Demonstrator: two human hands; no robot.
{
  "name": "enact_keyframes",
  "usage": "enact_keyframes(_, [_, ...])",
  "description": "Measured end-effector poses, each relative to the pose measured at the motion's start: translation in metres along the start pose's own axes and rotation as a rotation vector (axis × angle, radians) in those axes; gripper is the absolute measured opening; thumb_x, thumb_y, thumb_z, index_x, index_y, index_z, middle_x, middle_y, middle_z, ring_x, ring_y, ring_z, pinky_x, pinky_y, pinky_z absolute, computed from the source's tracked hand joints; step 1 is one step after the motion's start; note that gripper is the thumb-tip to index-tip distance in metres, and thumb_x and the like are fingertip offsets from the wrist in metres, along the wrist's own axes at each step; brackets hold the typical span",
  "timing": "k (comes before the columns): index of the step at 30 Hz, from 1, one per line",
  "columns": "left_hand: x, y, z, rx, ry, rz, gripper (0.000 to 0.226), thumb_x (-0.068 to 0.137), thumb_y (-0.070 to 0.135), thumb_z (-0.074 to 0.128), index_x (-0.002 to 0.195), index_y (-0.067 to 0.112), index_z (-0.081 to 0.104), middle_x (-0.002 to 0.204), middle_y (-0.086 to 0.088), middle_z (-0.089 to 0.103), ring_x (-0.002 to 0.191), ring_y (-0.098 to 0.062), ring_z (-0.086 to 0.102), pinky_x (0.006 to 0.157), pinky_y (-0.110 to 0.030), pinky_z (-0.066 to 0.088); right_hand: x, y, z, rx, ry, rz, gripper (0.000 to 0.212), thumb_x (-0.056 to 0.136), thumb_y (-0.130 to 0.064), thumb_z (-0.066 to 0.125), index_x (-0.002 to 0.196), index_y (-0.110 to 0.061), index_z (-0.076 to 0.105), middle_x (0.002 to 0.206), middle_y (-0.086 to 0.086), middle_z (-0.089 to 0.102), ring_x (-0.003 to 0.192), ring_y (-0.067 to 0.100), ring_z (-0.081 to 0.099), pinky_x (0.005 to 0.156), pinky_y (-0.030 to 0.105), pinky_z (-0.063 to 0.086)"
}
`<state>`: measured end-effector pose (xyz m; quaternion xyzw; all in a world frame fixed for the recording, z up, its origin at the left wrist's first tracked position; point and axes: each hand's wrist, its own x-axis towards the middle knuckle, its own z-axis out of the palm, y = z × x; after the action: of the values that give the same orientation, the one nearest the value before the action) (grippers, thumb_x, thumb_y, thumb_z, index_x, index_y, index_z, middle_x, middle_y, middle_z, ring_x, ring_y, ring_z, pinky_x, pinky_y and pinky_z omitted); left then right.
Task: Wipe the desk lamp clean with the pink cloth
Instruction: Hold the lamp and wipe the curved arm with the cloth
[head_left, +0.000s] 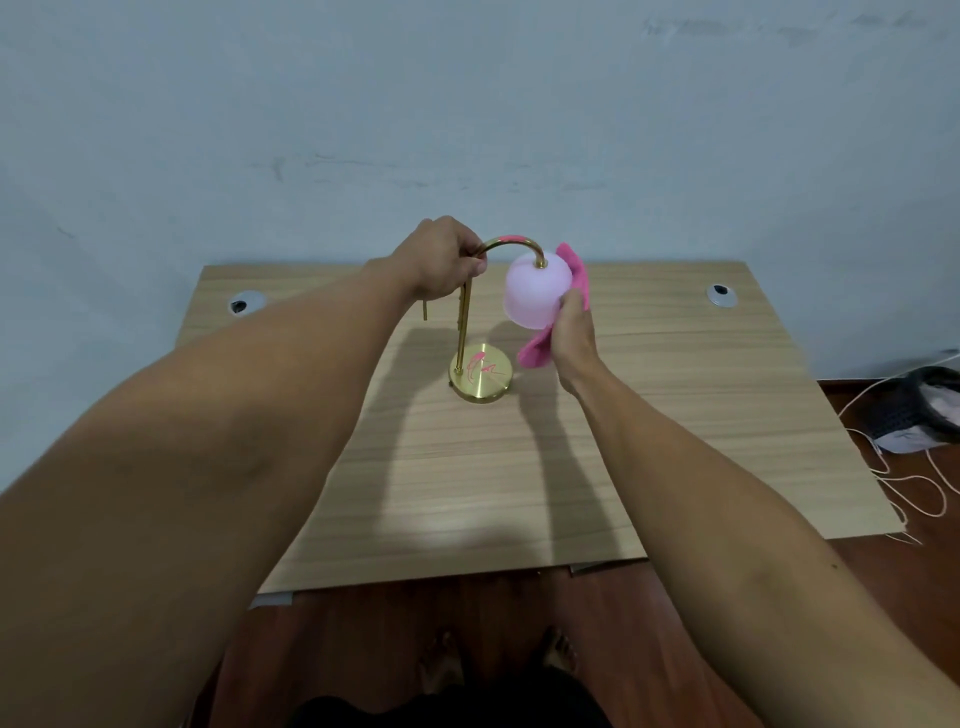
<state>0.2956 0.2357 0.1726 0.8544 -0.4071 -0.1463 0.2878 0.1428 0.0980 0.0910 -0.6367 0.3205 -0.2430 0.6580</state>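
The left hand (444, 257) grips the desk lamp (480, 332) at its curved gold neck. The right hand (574, 332) presses the pink cloth (574, 270) against the pale shade.

No readable text, label or number shows anywhere.

Plain home room, light wooden desk (675, 415) with cable grommets (721, 296) against a scuffed pale blue wall (467, 104), dark wood floor (883, 571), bare feet (441, 665), loose cords (904, 483) beside clothing (914, 410)
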Motion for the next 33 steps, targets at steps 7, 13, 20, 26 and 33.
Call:
enact_keyframes(7, [0.000,-0.001,0.000,-0.001,0.001,0.000,0.010,0.091,0.020,0.065,0.085,0.021,0.073,0.087,-0.007,0.073,0.089,-0.025,0.069,0.080,-0.032,0.053,-0.018,0.000,0.025,-0.386,0.065,-0.381,0.076,0.088,-0.026,0.032,0.162,-0.028,0.021,0.166,-0.002,0.028,0.154,0.029,0.023,0.123,0.053,0.027])
enact_keyframes(13, [-0.001,-0.002,-0.001,0.000,-0.002,0.016,0.009,0.092,0.020,0.066,0.087,0.020,0.074,0.087,-0.006,0.073,0.090,-0.024,0.069,0.080,-0.031,0.053,-0.047,0.036,0.008,-1.277,-0.068,-0.737,0.083,0.090,-0.038,0.035,0.162,-0.002,0.014,0.171,0.016,0.007,0.159,0.033,0.001,0.127,0.055,0.007])
enact_keyframes(20, [0.000,-0.001,-0.002,0.009,-0.005,0.046,0.009,0.092,0.019,0.067,0.089,0.016,0.075,0.085,-0.007,0.073,0.081,-0.019,0.063,0.078,-0.030,0.051,-0.009,0.001,0.034,-1.762,-0.157,-0.833,0.075,0.100,-0.044,0.028,0.155,0.008,0.030,0.160,0.026,0.036,0.153,0.039,0.025,0.127,0.051,0.011])
enact_keyframes(26, [0.001,-0.002,-0.001,0.006,-0.010,0.038,0.013,0.092,0.017,0.065,0.093,0.011,0.076,0.086,-0.008,0.074,0.082,-0.019,0.066,0.076,-0.025,0.050,-0.001,-0.007,0.049,-2.096,-0.199,-0.790,0.075,0.100,-0.043,0.024,0.154,0.008,0.032,0.154,0.026,0.041,0.149,0.041,0.027,0.127,0.052,0.009])
enact_keyframes(33, [0.002,-0.003,0.000,-0.003,-0.016,0.040,0.010,0.092,0.019,0.066,0.091,0.016,0.075,0.086,-0.006,0.073,0.086,-0.022,0.067,0.077,-0.027,0.050,-0.014,0.008,0.029,-2.236,-0.384,-0.877,0.075,0.104,-0.047,0.019,0.157,0.005,0.026,0.165,0.023,0.026,0.157,0.037,0.014,0.128,0.050,0.002])
